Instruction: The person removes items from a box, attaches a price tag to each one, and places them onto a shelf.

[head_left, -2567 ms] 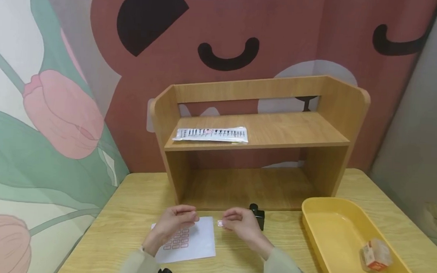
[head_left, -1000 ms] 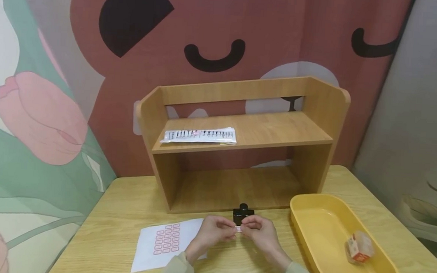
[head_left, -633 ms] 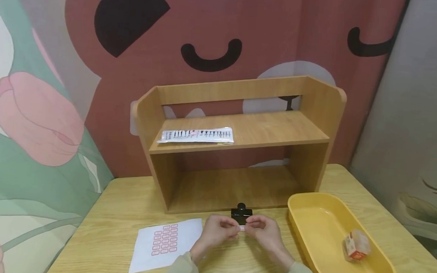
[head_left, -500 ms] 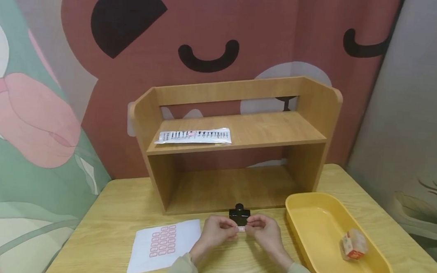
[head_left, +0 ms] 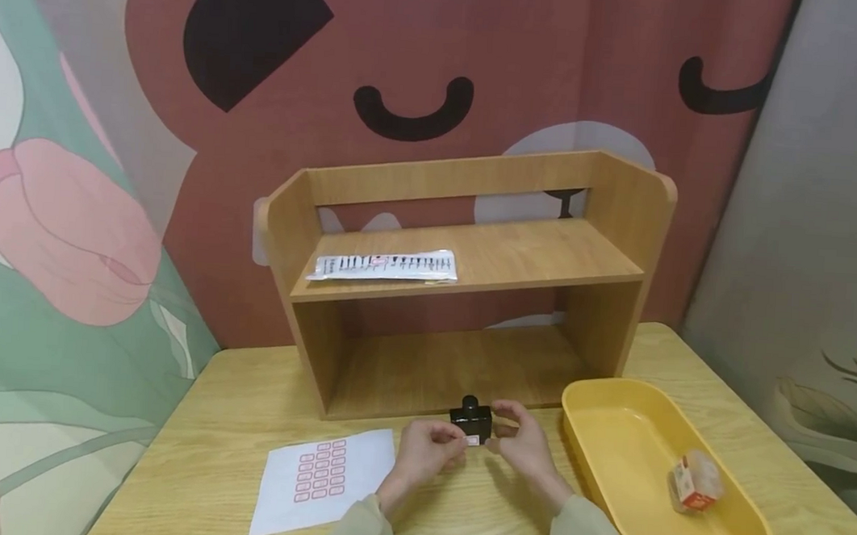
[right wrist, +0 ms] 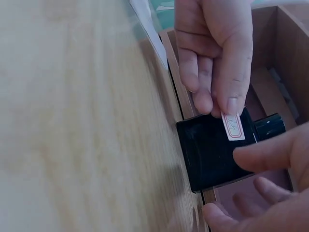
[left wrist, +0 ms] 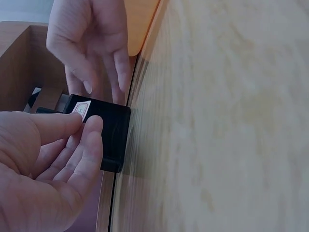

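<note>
A black bottle (head_left: 469,425) with a round cap stands on the table in front of the wooden shelf; in the right wrist view its dark, glossy side (right wrist: 207,159) faces the camera. My left hand (head_left: 422,453) pinches one end of a small white label (right wrist: 234,128) with a red border, held against or just before the bottle's front. In the left wrist view my left thumb and finger overlap the label's edge. My right hand (head_left: 526,449) is around the bottle's right side, thumb and fingers parted; whether it touches the bottle I cannot tell.
A white sheet (head_left: 360,458) of red-framed labels lies left of my hands. At right stands a yellow tray (head_left: 625,472) holding a small clear-and-red package (head_left: 697,481). The wooden shelf (head_left: 546,249) behind carries a long printed packet (head_left: 385,265).
Both hands moved from the sheet to the bottle with the label. Both pinched it half a second ago; now my right fingers have let go and spread beside the bottle.
</note>
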`<action>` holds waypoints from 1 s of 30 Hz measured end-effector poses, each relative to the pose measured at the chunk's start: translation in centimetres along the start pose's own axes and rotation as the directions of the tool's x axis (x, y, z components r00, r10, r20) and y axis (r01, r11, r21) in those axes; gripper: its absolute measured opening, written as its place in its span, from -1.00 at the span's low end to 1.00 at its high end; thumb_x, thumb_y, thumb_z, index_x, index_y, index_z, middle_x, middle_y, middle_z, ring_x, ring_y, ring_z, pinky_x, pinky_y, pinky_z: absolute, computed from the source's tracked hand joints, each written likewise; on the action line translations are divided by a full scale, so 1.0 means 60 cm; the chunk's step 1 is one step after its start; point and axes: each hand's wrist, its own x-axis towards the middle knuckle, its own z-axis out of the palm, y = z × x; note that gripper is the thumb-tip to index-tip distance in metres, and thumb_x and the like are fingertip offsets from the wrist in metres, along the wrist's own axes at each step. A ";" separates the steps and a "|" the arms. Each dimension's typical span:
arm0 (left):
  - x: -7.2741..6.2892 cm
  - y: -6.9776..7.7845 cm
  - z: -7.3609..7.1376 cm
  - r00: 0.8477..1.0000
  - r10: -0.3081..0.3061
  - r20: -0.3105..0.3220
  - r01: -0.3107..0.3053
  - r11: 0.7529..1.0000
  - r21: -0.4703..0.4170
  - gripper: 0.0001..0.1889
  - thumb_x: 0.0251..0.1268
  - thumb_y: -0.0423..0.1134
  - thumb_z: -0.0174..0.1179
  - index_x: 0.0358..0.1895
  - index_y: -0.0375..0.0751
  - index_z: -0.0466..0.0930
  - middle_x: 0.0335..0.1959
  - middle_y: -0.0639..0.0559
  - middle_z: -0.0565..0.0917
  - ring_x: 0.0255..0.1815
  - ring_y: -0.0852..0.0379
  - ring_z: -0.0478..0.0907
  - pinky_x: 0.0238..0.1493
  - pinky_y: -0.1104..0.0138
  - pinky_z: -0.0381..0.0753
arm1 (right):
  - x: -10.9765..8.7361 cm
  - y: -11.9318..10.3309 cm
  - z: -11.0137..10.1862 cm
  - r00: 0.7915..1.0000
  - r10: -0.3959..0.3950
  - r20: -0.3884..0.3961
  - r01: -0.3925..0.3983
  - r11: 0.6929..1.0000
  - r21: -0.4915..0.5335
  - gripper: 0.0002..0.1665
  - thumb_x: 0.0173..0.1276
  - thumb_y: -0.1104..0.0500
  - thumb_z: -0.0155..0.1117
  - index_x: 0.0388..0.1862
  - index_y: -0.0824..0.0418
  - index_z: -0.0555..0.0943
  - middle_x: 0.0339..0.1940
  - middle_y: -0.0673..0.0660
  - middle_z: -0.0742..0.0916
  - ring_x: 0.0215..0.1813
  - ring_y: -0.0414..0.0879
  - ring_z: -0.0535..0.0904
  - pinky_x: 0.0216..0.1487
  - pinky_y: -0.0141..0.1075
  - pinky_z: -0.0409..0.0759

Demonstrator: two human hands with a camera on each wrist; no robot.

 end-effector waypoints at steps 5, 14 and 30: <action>0.003 -0.006 0.003 0.999 0.031 -0.027 -0.030 0.999 0.034 -0.93 0.11 -0.42 0.30 -0.46 -0.38 0.69 -0.61 -0.09 0.69 -0.60 -0.06 0.64 -0.63 0.49 0.49 | 0.009 0.003 0.004 0.996 -0.014 0.088 0.012 1.000 0.020 -0.32 -0.10 0.59 0.23 0.12 0.37 0.51 0.11 0.42 0.58 -0.01 0.24 0.61 -0.15 -0.22 0.58; 0.005 -0.006 0.001 0.998 0.032 -0.061 -0.030 0.998 0.048 -0.95 0.11 -0.44 0.32 -0.46 -0.35 0.70 -0.62 -0.05 0.68 -0.62 0.08 0.61 -0.65 0.48 0.47 | 0.013 0.004 0.008 0.995 0.010 0.100 -0.016 0.998 0.060 -0.48 -0.02 0.58 0.23 0.00 0.37 0.56 -0.02 0.35 0.65 -0.11 0.14 0.64 -0.12 -0.18 0.59; 0.007 -0.002 0.008 0.996 0.016 -0.087 -0.010 0.998 0.064 -0.95 0.11 -0.38 0.36 -0.44 -0.30 0.72 -0.56 0.02 0.69 -0.55 0.13 0.66 -0.58 0.49 0.52 | 0.017 0.007 0.011 0.992 0.075 0.105 -0.086 0.991 0.104 -0.54 -0.01 0.51 0.43 -0.07 0.40 0.57 -0.09 0.27 0.63 -0.15 0.09 0.63 -0.14 -0.16 0.63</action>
